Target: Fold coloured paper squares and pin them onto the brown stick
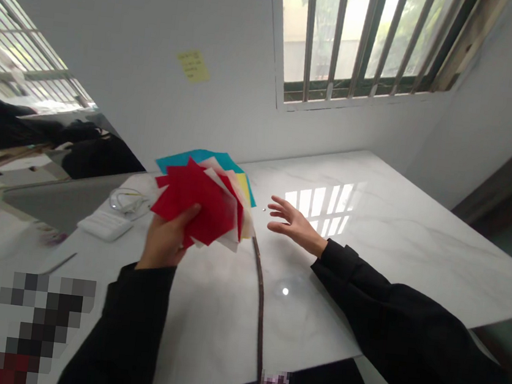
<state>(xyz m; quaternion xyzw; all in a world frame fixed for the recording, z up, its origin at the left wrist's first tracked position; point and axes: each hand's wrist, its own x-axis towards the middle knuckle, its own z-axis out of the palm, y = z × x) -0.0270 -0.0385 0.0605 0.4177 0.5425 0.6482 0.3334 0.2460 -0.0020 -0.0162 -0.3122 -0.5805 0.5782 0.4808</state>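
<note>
The step in hand appears to be steadying a fanned stack of thin red, white, yellow and blue sheets, clamped under the thumb of the left grip above the glossy white marble-patterned tabletop. To its right, the right grip hangs spread and bare, apart from the stack; handling one sheet would call for pinching a near edge.

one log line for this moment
left grip: holding fanned red, white, yellow, blue sheets | right grip: open, empty, over glossy white marbled tabletop | yellow paper note: on white wall
</note>
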